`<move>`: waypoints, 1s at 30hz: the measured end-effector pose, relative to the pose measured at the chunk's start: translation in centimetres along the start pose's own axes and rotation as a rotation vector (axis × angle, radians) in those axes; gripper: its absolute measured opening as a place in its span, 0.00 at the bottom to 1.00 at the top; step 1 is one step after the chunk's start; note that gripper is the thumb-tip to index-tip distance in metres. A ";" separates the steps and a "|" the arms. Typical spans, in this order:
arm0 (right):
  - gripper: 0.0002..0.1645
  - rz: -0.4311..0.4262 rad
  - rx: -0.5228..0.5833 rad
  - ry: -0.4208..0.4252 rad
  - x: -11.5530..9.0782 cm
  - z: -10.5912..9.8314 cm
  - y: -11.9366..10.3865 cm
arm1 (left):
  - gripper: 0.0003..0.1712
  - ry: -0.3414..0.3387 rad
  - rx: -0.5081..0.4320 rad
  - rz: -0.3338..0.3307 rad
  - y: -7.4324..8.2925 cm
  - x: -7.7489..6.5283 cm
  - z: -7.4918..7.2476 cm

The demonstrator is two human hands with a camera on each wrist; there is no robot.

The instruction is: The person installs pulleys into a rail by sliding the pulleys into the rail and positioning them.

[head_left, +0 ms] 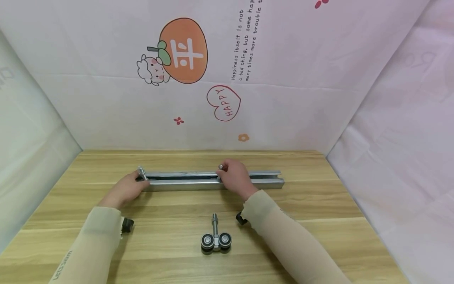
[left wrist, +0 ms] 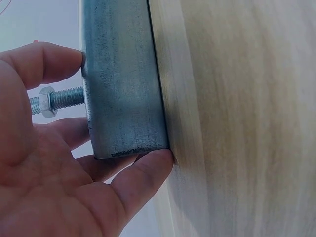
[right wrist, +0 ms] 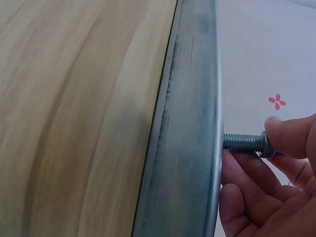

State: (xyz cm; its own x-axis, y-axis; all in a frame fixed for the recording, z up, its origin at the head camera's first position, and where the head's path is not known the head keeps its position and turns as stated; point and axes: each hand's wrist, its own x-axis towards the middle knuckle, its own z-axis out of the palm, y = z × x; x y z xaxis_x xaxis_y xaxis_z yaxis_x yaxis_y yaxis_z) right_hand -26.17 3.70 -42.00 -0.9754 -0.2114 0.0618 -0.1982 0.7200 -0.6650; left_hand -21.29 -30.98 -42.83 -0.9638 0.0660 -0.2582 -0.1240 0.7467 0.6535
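Note:
A metal C-shaped rail (head_left: 198, 184) lies lengthwise on the wooden table, its slot upward. A threaded bolt with a nut (head_left: 142, 172) stands up from the slot at the left end. My left hand (head_left: 125, 189) holds that end; in the left wrist view the thumb touches the rail's upper edge, the other fingers lie round its end, and the bolt passes between them. Near the rail's middle, my right hand (head_left: 235, 175) pinches a second bolt (right wrist: 244, 142) at its nut, in the right wrist view. What lies under both bolts is hidden inside the rail.
A roller trolley (head_left: 216, 241) with black-and-silver wheels and a threaded bolt lies on the table (head_left: 170, 252) in front of the rail. Behind the rail rises a white printed cloth wall (head_left: 283, 118), with more cloth at both sides.

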 end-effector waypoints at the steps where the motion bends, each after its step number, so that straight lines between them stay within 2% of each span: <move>1: 0.06 -0.003 -0.008 0.000 0.0 0.1 -0.1 | 0.48 -0.002 -0.002 -0.001 0.0 -0.1 0.0; 10: 0.06 -0.024 -0.006 -0.010 0.2 1.0 -0.7 | 0.48 -0.002 0.002 -0.003 -0.1 0.0 0.1; 16: 0.07 -0.055 -0.015 -0.005 0.5 1.3 -0.7 | 0.47 0.011 0.037 0.008 0.0 0.0 0.0; 30: 0.07 -0.049 -0.005 -0.019 0.3 1.6 -0.8 | 0.47 0.008 0.033 0.001 0.2 -0.1 -0.1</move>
State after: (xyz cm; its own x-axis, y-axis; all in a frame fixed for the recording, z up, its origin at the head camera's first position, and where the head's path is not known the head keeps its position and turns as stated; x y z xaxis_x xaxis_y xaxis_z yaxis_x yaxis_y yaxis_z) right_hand -26.15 1.98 -42.58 -0.9626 -0.2588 0.0799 -0.2460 0.7120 -0.6577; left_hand -21.25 -30.95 -42.63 -0.9659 0.0612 -0.2516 -0.1154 0.7684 0.6295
